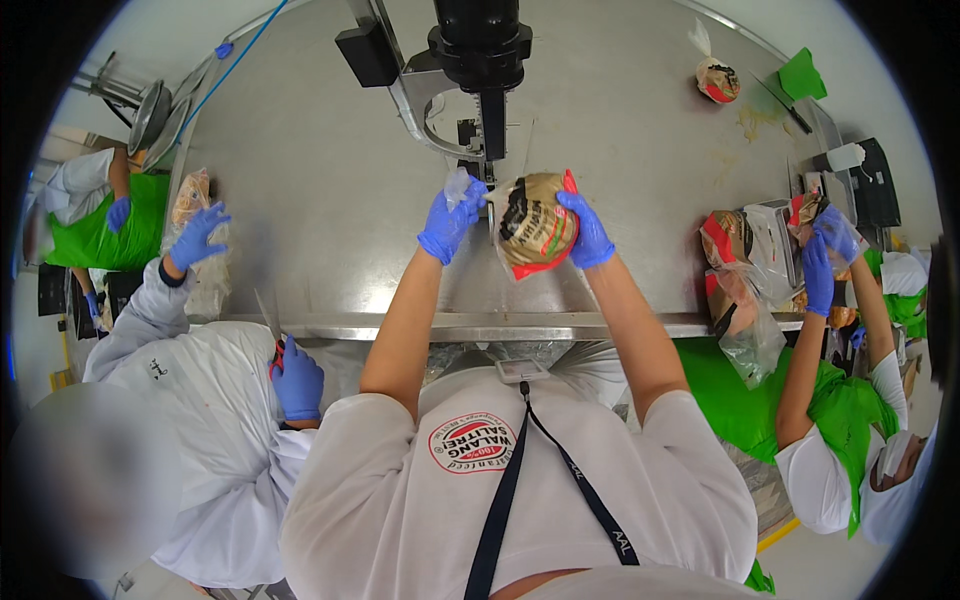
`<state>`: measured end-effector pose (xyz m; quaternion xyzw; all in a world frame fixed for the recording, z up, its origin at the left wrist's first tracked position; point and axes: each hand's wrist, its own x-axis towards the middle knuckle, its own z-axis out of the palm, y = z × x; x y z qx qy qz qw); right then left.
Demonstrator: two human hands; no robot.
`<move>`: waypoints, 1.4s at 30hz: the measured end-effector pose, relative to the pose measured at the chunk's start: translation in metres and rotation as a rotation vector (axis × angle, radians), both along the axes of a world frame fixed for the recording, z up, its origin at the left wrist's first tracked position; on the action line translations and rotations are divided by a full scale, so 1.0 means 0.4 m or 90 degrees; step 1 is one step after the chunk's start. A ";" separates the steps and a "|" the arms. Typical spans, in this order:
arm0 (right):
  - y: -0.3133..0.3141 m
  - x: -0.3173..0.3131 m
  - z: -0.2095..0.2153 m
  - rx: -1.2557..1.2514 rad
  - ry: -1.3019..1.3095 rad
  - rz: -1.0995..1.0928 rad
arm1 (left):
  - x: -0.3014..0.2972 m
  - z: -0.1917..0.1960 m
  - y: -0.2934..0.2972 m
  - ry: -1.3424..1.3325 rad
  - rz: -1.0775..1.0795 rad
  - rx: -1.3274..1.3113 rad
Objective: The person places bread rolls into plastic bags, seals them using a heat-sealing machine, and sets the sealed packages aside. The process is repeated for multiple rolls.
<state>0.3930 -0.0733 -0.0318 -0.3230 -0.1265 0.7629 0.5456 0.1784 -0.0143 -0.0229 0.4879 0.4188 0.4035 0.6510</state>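
Both hands grip the bagged bread: right hand beside, left hand pinching its neck.

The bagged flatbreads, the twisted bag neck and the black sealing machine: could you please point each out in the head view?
bagged flatbreads (pixel 535 225), head view, on the middle of the round stack.
twisted bag neck (pixel 457 184), head view, on the clear plastic above the left hand.
black sealing machine (pixel 478 45), head view, on its dark upper body.

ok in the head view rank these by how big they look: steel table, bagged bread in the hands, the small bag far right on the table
1. steel table
2. bagged bread, held by the right hand
3. small bag, though it lies farther off, so unsure.
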 end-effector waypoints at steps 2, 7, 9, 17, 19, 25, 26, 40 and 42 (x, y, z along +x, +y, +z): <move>0.056 0.026 -0.006 0.016 -0.050 0.002 | 0.004 -0.024 0.022 -0.045 0.029 -0.014; 0.161 0.058 -0.008 0.058 -0.120 0.046 | 0.036 -0.098 0.087 -0.004 0.177 0.037; 0.186 0.066 -0.034 -0.017 -0.114 0.076 | 0.051 -0.130 0.100 0.068 0.244 0.056; 0.111 0.020 -0.108 -0.075 0.037 0.009 | 0.024 -0.152 0.082 0.100 0.168 0.041; 0.112 0.019 -0.101 -0.073 0.030 -0.012 | 0.018 -0.129 0.089 0.068 0.146 0.003; 0.106 0.049 -0.070 -0.020 0.117 0.031 | 0.047 -0.114 0.099 0.082 0.185 -0.034; 0.104 0.045 -0.066 0.031 0.149 0.060 | 0.044 -0.132 0.102 0.090 0.187 -0.044; -0.257 0.322 0.169 0.067 -1.095 -0.796 | -0.241 0.312 -0.082 0.159 0.235 0.213; -0.420 0.388 0.221 -0.157 -1.199 -1.017 | -0.330 0.301 -0.058 0.259 0.375 0.190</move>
